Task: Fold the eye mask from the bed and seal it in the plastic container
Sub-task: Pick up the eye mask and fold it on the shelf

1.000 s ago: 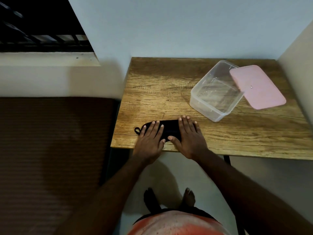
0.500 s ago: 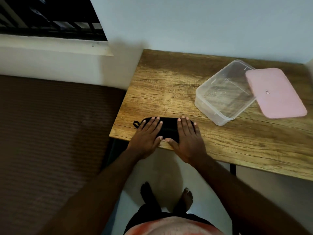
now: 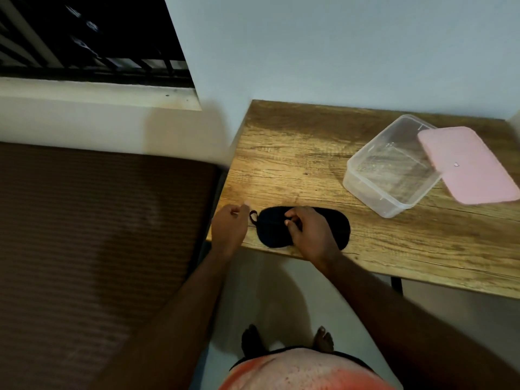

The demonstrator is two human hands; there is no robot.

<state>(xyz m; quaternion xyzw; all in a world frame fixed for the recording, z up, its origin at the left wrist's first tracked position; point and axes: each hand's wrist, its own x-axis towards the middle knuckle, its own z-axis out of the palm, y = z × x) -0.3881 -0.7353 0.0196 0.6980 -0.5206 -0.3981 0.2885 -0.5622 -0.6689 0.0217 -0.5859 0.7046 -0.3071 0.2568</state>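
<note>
A black eye mask (image 3: 272, 231) lies flat near the front left corner of the wooden table (image 3: 292, 156), its small strap loop sticking out to the left. My right hand (image 3: 311, 231) rests on the mask's middle with fingertips pinched on the fabric. Just left of the loop, my left hand (image 3: 228, 229) hovers at the table's corner with fingers curled and nothing visible in them. The clear plastic container (image 3: 363, 188) stands open at the right of the table. Its pink lid (image 3: 468, 167) leans on the container's right rim.
The brown bed (image 3: 98, 235) lies to the left, below the table's level. A barred window (image 3: 84, 38) and its sill are at the upper left. A pale wall backs the table. My bare feet stand on the floor in front.
Both hands were pressed flat on the mask. Now the left hand has slid off to the left and curled, and the right hand has pinched the mask's middle. The view has shifted left.
</note>
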